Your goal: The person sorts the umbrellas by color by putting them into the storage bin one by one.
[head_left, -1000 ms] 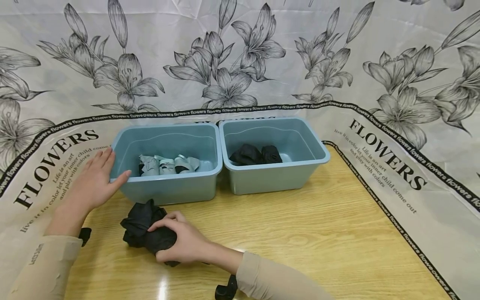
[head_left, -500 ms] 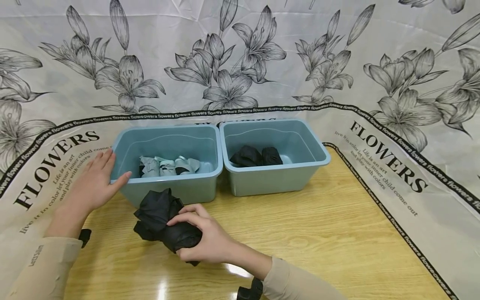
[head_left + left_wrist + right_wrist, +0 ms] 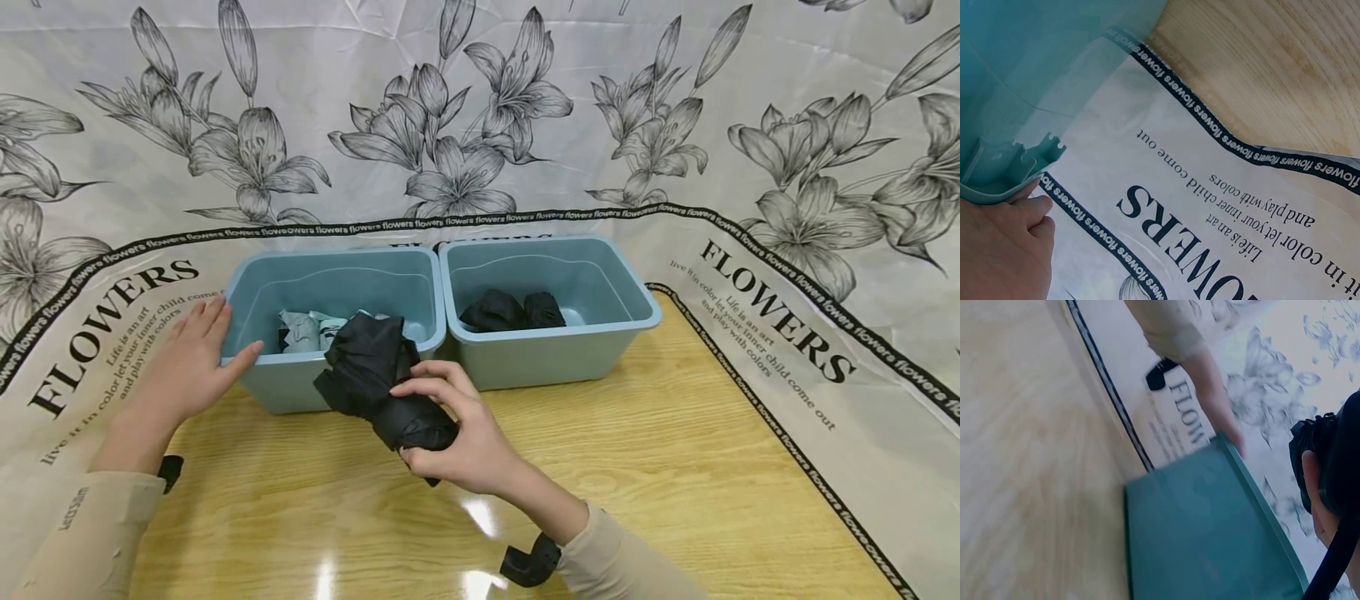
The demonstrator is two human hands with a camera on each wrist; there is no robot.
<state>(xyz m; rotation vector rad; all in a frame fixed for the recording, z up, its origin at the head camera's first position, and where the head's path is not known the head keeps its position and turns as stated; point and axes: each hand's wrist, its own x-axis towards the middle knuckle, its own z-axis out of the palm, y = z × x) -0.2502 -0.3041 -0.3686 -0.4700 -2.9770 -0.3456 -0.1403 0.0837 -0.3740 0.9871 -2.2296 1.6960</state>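
My right hand (image 3: 472, 433) grips a rolled bundle of black cloth (image 3: 367, 367) by its lower end, fingers on top and thumb beneath. The bundle is tilted, its loose, wrinkled upper end over the front rim of the left blue bin (image 3: 352, 385). Part of that black cloth bundle (image 3: 1302, 450) shows at the right edge of the right wrist view. My left hand (image 3: 187, 358) rests with straight fingers against the left end of this bin. Inside it lie several grey-green rolled cloth pieces (image 3: 300, 332), partly hidden behind the black bundle.
Beside it stands a second blue bin (image 3: 547, 354), holding black cloth bundles (image 3: 491, 311). Both bins sit on a wooden table (image 3: 675, 483) against a flower-printed cloth backdrop (image 3: 637, 100). A black wrist mount (image 3: 531, 562) is strapped at my right wrist.
My right hand has carried the black cloth bundle up and to the right, from the table before the left bin to its front rim. My left hand has stayed in place.
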